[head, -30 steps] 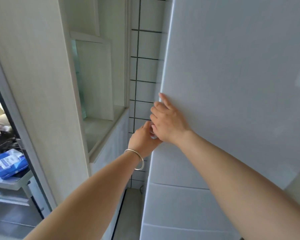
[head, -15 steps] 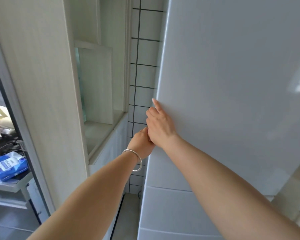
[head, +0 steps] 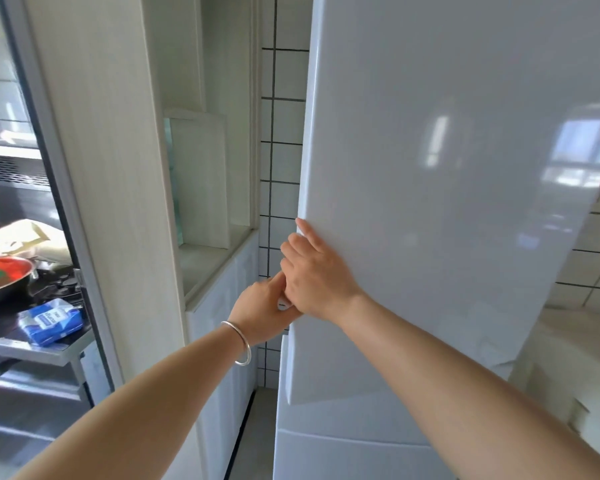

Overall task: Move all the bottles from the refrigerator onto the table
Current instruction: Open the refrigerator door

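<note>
Far left, past a dark door frame, a pan (head: 4,275) sits on a stove, and a blue packet (head: 51,320) lies on a metal shelf (head: 32,348) near it. Next comes a tall pale wood cabinet (head: 111,168) with an open nook. Behind it is a wall of white tiles (head: 284,133).

The left hand (head: 262,315) wears a silver bracelet (head: 239,344) on its wrist. It reaches up to the left edge of the refrigerator door (head: 447,168). Its fingers curl in behind that edge, but the other hand hides most of them, so I cannot tell how tight it holds.

The right hand (head: 314,278) lies just above and partly over the left one. Its fingers hook round the same door edge, and one finger points up flat along it.

The big white refrigerator door fills the right side, and its left edge stands a little way out from the body below. No bottles can be seen; the inside is hidden behind the door.
</note>
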